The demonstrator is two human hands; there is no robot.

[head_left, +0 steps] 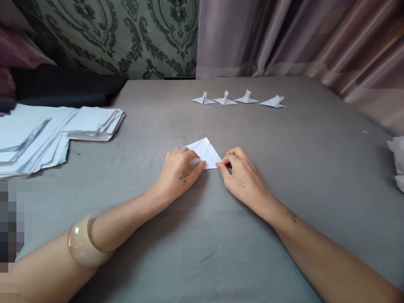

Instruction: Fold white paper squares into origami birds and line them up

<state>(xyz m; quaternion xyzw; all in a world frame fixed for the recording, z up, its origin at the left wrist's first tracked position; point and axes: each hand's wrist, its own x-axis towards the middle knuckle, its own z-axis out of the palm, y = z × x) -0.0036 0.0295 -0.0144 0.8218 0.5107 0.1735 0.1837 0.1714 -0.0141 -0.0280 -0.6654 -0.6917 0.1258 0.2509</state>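
Note:
A folded sheet of white paper (206, 151) lies on the grey cloth between my hands, one point facing away from me and crease lines showing on it. My left hand (181, 170) is closed on its left part, thumb along the near edge, and covers that side. At the right corner, my right hand (240, 172) pinches the paper between thumb and fingertips. Both wrists come in low from the near side.
Several folded paper figures (225, 99) stand in a row at the back. Stacks of white paper (91, 122) lie at the left, before a black cloth (63, 86). Crumpled white material (398, 162) sits at the right edge. Curtains (230, 38) hang behind.

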